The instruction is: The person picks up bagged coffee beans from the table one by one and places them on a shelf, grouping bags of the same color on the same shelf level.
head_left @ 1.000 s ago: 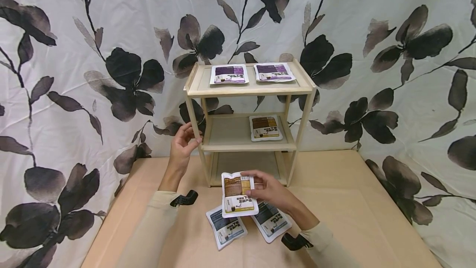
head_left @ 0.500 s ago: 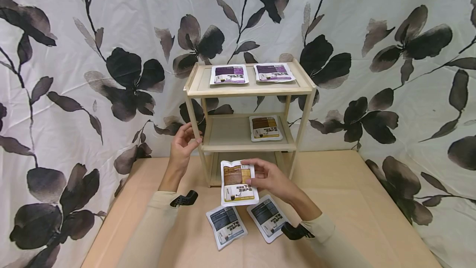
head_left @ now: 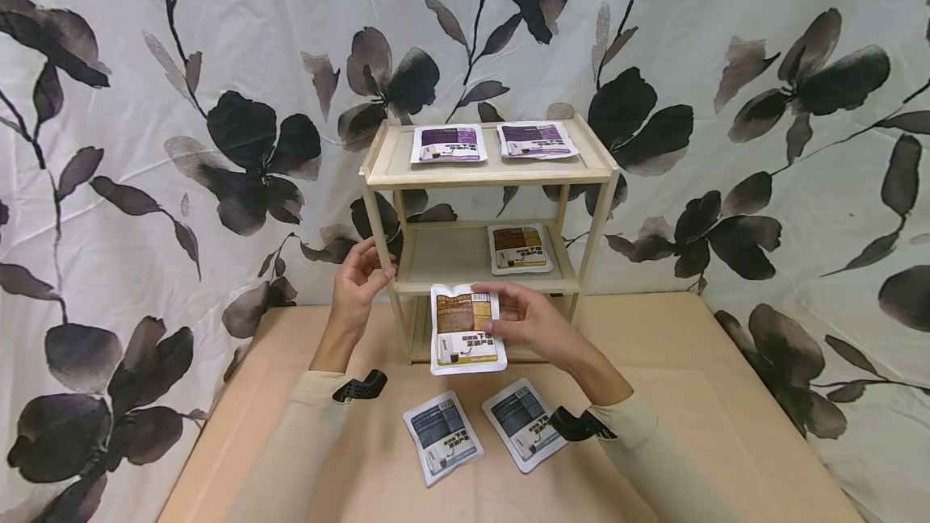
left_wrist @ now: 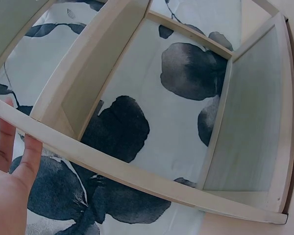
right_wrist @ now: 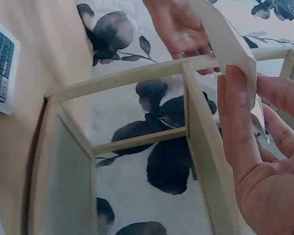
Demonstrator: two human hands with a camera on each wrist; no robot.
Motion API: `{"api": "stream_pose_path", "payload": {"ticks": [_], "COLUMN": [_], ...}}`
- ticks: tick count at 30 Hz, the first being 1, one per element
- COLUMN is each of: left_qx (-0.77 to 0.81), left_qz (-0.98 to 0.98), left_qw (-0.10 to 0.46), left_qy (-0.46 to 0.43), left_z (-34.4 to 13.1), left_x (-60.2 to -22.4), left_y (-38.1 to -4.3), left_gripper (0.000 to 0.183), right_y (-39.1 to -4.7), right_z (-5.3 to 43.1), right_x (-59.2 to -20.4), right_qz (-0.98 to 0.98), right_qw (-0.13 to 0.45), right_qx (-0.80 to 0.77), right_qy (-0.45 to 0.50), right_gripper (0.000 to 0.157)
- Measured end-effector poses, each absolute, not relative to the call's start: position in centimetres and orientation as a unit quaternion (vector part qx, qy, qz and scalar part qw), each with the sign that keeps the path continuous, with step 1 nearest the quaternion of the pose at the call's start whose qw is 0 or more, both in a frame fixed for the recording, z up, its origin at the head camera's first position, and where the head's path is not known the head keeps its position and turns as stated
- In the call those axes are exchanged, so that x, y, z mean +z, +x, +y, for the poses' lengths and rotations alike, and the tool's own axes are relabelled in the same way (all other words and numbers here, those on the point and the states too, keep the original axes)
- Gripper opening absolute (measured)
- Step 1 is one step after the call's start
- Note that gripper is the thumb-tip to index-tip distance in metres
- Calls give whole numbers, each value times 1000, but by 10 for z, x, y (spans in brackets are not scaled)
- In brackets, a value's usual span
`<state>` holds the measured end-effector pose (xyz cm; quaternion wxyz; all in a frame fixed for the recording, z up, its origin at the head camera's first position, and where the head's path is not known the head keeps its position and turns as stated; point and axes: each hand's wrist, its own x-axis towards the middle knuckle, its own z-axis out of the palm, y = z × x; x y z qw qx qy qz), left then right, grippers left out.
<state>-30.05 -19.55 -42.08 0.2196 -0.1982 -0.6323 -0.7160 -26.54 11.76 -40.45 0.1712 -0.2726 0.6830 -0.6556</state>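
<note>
My right hand point(head_left: 534, 325) pinches a white pouch with a brown and yellow label point(head_left: 465, 329) by its right edge. The pouch is raised in front of the wooden shelf rack, overlapping its lower opening in the head view. From the right wrist view, the same pouch point(right_wrist: 232, 46) shows edge-on between thumb and fingers. My left hand point(head_left: 354, 285) holds the left front post point(head_left: 379, 236) of the rack, and its fingers point(left_wrist: 32, 156) reach behind that post in the left wrist view. A similar brown-labelled pouch point(head_left: 519, 248) lies on the right of the middle shelf point(head_left: 446, 257).
Two purple-labelled pouches, one left point(head_left: 448, 144) and one right point(head_left: 536, 140), lie on the top shelf point(head_left: 487, 176). Two blue-grey pouches, left point(head_left: 443, 436) and right point(head_left: 525, 426), lie on the table point(head_left: 676, 394) before the rack. Floral cloth point(head_left: 726, 248) hangs behind.
My right hand has lifted the brown-labelled pouch up and forward, away from the blue-grey pouches and toward the middle shelf's front edge. The left hand stays on the post.
</note>
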Motion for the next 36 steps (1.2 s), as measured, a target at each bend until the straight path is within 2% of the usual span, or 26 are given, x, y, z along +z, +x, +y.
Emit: {"api": "stream_pose_path", "payload": {"ticks": [12, 20, 36], "left_qx": [-718, -719, -721], "left_qz": [-628, -626, -624], "left_qw": [220, 219, 221], "left_qy": [-202, -205, -203], "left_z": [-195, -196, -195], "left_x": [-421, -422, -421], "left_y": [-300, -301, -298], "left_gripper": [51, 50, 49], "right_y": [-283, -299, -321], "right_z": [116, 113, 111], "right_x": [-382, -372, -360], "right_qz": [680, 697, 718], "right_qw": [166, 134, 131], "right_qx": [-665, -651, -633], "right_qy": [-262, -271, -257], "right_gripper": [59, 57, 58]}}
